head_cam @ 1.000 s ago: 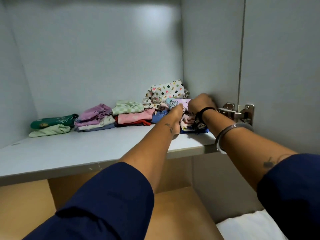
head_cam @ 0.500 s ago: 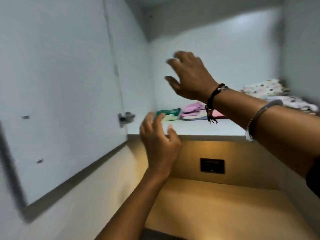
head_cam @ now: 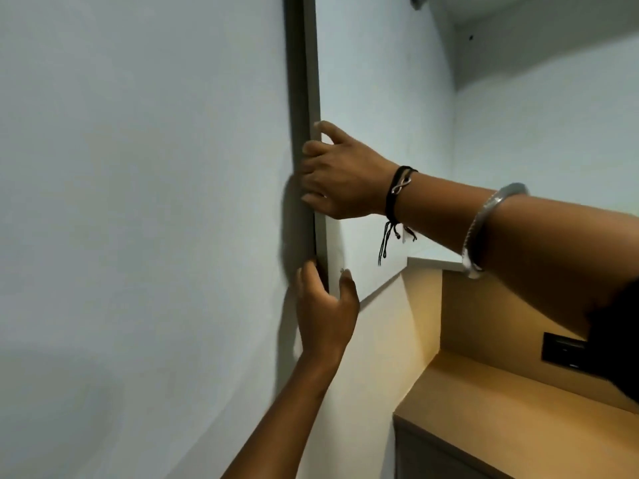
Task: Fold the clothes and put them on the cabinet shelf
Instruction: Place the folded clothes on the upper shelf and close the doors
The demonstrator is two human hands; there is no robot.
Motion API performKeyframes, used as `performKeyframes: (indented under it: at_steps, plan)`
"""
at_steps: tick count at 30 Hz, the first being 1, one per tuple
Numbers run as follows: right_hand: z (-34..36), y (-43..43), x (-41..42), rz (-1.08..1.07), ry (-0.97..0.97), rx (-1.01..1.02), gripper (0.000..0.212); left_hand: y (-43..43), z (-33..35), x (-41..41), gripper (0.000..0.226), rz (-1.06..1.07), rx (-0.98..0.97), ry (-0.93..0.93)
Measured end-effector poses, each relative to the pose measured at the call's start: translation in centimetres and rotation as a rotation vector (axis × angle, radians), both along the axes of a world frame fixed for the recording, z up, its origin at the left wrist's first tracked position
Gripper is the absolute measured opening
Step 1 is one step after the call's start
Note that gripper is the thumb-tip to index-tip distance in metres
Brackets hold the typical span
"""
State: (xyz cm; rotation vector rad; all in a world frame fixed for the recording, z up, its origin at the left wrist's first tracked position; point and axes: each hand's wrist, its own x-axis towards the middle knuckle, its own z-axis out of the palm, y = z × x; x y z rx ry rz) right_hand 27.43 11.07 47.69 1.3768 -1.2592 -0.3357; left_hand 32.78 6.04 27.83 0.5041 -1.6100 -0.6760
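**Both hands on the door edge**

Right hand (head_cam: pixel 340 178): fingers curled round the upright edge of the door (head_cam: pixel 363 81), one digit lying straight along its inner face. Firm grip.

Left hand (head_cam: pixel 325 305): directly below the right, apart from it. It pinches the same edge near the door's bottom corner, with the fingers behind the edge and the thumb on the inner face.

The door is seen nearly edge-on. Left of both hands is a wide pale panel (head_cam: pixel 138 202) with a dark shadow along the edge.

Shelf (head_cam: pixel 435 262): only a thin strip of its front edge shows, just right of the door's bottom corner and under the right wrist. The right forearm crosses in front of the cabinet opening and blocks most of it. Clothes: hidden from this angle, position cannot be told.

On the right arm are a black cord bracelet (head_cam: pixel 397 191) at the wrist, a silver bangle (head_cam: pixel 484 229) further up and a dark sleeve (head_cam: pixel 615 323) at the frame edge.

Below the right forearm are a wooden counter (head_cam: pixel 518 409) and a black wall plate (head_cam: pixel 563 350), partly covered by the sleeve.
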Motion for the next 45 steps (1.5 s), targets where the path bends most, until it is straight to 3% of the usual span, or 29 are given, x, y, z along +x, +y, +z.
performKeyframes:
  at_steps: [4, 6, 9, 12, 14, 16, 22, 28, 33, 36, 39, 40, 45]
  plan:
    - [-0.4, 4.8, -1.7, -0.04, -0.005, -0.075, 0.048, 3.1, -1.5, -2.8, 0.042, -0.032, -0.353, 0.14]
    - [-0.8, 8.1, -3.8, -0.109, -0.034, -0.165, 0.047, 5.5, -2.1, -5.7, 0.049, -0.121, -0.409, 0.163]
    - [-2.0, 13.8, -7.7, -0.334, -0.065, -0.26, 0.049, 9.6, -2.6, -10.8, 0.088, -0.435, -0.285, 0.123]
    - [-2.5, 19.8, -13.7, -0.635, -0.088, -0.241, 0.064, 13.2, -2.8, -17.4, 0.114, -0.54, -0.308, -0.131]
    - [-2.8, 23.3, -17.7, -0.7, -0.165, -0.26, 0.071, 14.8, -2.6, -21.8, 0.113, -0.527, -0.421, -0.364]
    - [-3.2, 25.6, -21.3, -0.691, -0.23, -0.282, 0.071, 16.2, -2.8, -25.6, 0.111, -0.476, -0.49, -0.482]
    - [-4.1, 26.1, -28.0, -0.68, -0.287, -0.297, 0.07, 16.3, -4.2, -31.4, 0.104, -0.292, -0.557, -0.456]
    - [-4.3, 25.3, -31.3, -0.698, -0.335, -0.295, 0.077, 15.0, -3.5, -33.0, 0.1, -0.236, -0.656, -0.539]
    - [-5.0, 25.5, -28.8, -0.735, -0.423, -0.311, 0.076, 14.6, -2.5, -31.2, 0.096, -0.27, -0.692, -0.615]
    - [-6.0, 27.0, -24.2, -0.806, -0.52, -0.299, 0.065, 14.9, -1.5, -28.2, 0.083, -0.355, -0.633, -0.592]
    - [-8.3, 31.5, -17.8, -0.669, -0.66, -0.379, 0.042, 15.9, -0.4, -24.1, 0.069, -0.479, -0.611, -0.418]
    - [-9.4, 33.3, -15.4, -0.635, -0.683, -0.403, 0.043, 16.3, 0.3, -22.6, 0.066, -0.509, -0.661, -0.354]
    - [-14.7, 43.2, -2.5, -0.601, -0.528, -0.459, 0.046, 21.8, 5.1, -16.5, 0.06, -0.627, -0.913, -0.06]
